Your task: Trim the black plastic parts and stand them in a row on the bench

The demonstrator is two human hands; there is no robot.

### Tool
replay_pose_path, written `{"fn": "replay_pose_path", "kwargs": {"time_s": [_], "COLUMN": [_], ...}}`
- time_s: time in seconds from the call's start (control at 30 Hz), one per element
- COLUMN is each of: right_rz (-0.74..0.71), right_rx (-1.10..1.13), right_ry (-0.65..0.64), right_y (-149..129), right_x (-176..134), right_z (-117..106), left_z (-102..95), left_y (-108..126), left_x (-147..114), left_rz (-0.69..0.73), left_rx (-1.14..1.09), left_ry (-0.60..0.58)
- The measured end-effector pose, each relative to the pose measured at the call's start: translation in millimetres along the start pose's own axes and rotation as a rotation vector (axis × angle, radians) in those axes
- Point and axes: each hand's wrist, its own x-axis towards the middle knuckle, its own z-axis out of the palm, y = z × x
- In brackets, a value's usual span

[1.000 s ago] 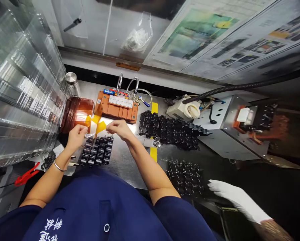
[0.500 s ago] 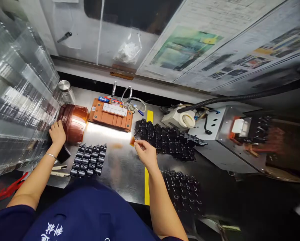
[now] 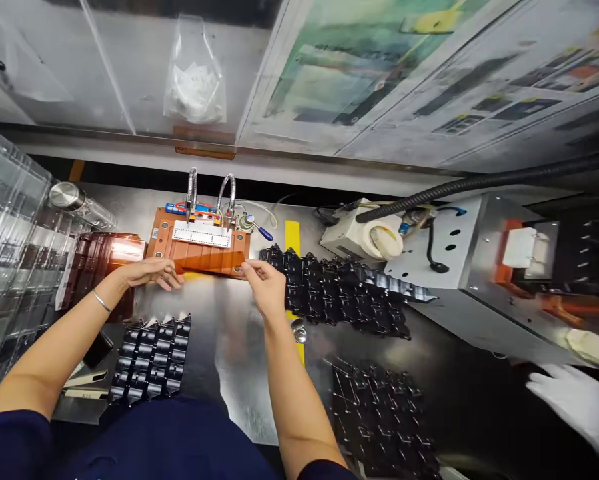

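A translucent amber film strip (image 3: 212,262) stretches between my hands, in front of the orange-brown fixture (image 3: 199,248). My right hand (image 3: 267,283) pinches its right end between thumb and fingers. At the strip's left end is my left hand (image 3: 154,272), palm down with its fingers extended and slightly apart; whether a fingertip touches the film is unclear. The fixture carries a white perforated bar (image 3: 202,234) and two bent metal hoses. Beside my left wrist sits a bundle of amber film (image 3: 97,263), partly covered by my forearm.
Black segmented trays lie at front left (image 3: 152,360), right of centre (image 3: 339,293) and lower right (image 3: 379,413). Clear plastic trays (image 3: 9,247) are stacked at left, near a steel flask (image 3: 82,203). A grey machine (image 3: 429,267) stands right. Another person's white-gloved hand (image 3: 574,403) is at far right.
My left hand has left the amber bundle and moved right to the strip. My right hand has shifted left, the strip now showing at length. A gloved hand shows more at right. The view has shifted.
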Motion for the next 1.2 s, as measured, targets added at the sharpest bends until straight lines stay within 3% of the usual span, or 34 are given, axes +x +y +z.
{"fn": "replay_pose_path", "kwargs": {"time_s": [0.07,0.17,0.27,0.43,0.63,1.2], "right_rz": [0.115,0.195,0.270,0.369,0.422,0.517], "right_rx": [0.108,0.132,0.137,0.110,0.083,0.099], "right_ry": [0.076,0.126,0.154,0.160,0.181,0.170], "right_y": [25.0,50.3,58.8,57.1,52.9,46.6], "right_x": [14.5,25.4,32.0,47.7,61.6,68.0], "right_z": [17.8,40.2,50.1,48.5,49.1,48.9], "left_z": [-11.7,-17.3,-16.9,-20.3,-27.0,-32.5], "left_y": [-2.6,-5.7,-6.6,-1.2,6.0,8.6], "left_x": [-0.2,12.8,33.8,58.7,69.3,74.3], "left_rz": [0.001,-0.003,-0.017,-0.041,-0.094,-0.092], "left_rx": [-0.129,-0.139,-0.116,-0.060,-0.020,-0.037], "left_ry": [0.225,0.502,0.656,0.882,0.928,0.895]}}
